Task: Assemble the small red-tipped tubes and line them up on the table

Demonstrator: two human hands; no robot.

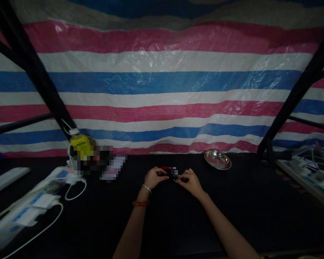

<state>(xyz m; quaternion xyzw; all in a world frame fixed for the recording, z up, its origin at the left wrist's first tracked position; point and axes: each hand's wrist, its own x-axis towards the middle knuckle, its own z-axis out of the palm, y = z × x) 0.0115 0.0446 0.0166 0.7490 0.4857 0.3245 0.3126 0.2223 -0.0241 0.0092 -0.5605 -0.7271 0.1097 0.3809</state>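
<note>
A red pen point(166, 168) with white markings at its right end lies across the black table in front of me. Just nearer to me, several dark pens point(175, 172) with white lettering lie in a row parallel to it. My left hand point(153, 178), with a silver bangle and a reddish bracelet at the wrist, has thumb and forefinger closed at the left end of the nearest black pen. At that pen's right end, my right hand point(191, 182) pinches it between thumb and fingers. The fingers partly hide the pen, and the dim light blurs its details.
A shiny metal dish point(218, 160) stands at the back right. To the left are white power strips point(29, 208) with plugs and cables, a yellow bottle point(81, 144) and a pixelated flat item point(113, 168). Striped sheeting point(162, 82) hangs behind the table, between black frame posts.
</note>
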